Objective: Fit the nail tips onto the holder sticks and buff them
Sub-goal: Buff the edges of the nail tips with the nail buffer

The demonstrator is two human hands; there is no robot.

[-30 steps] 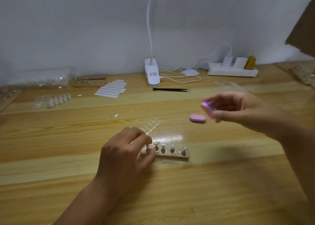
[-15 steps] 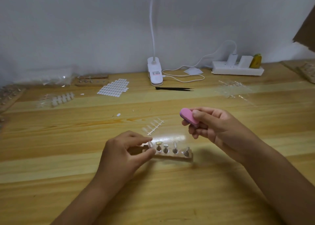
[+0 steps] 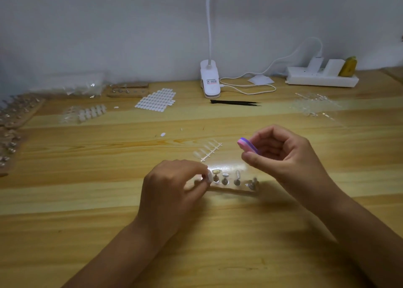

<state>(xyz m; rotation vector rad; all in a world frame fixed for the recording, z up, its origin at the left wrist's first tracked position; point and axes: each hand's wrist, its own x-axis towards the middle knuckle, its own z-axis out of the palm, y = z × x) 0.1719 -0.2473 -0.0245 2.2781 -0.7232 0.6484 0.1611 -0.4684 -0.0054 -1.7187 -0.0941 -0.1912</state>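
A small wooden base (image 3: pixel 234 189) with several metal holder sticks (image 3: pixel 224 178) lies on the table in front of me. My left hand (image 3: pixel 172 191) pinches the leftmost stick, which carries a clear nail tip (image 3: pixel 209 176), at the base's left end. My right hand (image 3: pixel 283 157) hovers above and to the right of the base and grips a pink and purple buffer block (image 3: pixel 247 145) between thumb and fingers. A strip of clear nail tips (image 3: pixel 207 150) lies just behind the base.
At the back stand a white clip lamp (image 3: pixel 210 80), its cable, a power strip (image 3: pixel 320 78) and black tweezers (image 3: pixel 235 102). A sheet of white adhesive tabs (image 3: pixel 156 100), another holder base (image 3: pixel 128 90), bagged tips (image 3: pixel 87 113) and racks (image 3: pixel 13 122) sit left; clear tips (image 3: pixel 314 105) sit right.
My right hand has brought the buffer block from the right down and in toward the base. My left hand has stayed at the leftmost stick. The pink block on the table is no longer visible.
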